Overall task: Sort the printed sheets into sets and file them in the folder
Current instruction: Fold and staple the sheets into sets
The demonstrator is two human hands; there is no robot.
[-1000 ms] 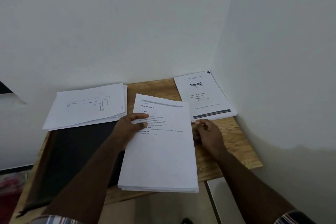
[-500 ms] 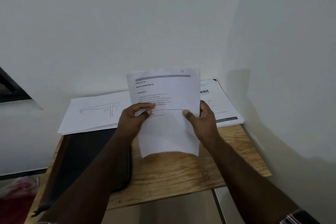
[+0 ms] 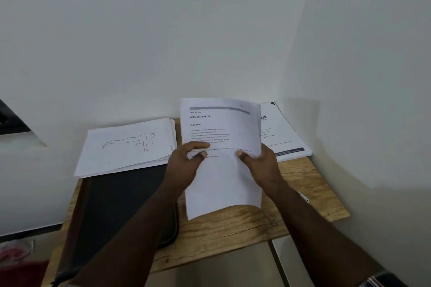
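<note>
both hands hold a stack of printed sheets (image 3: 221, 170) upright above the wooden table (image 3: 303, 184). the left hand (image 3: 184, 165) has its grip closed on the stack's 9 o'clock edge, the right hand (image 3: 261, 163) on the 3 o'clock edge. at 10 o'clock lies a pile with a push-up drawing (image 3: 128, 147), overlapping a black folder (image 3: 121, 196). at 2 o'clock lies another printed pile (image 3: 284, 135).

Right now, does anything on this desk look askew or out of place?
Mostly tidy. The pile with the plank drawing lies skewed, its left corner past the wooden desk edge, partly covering the black folder.
</note>
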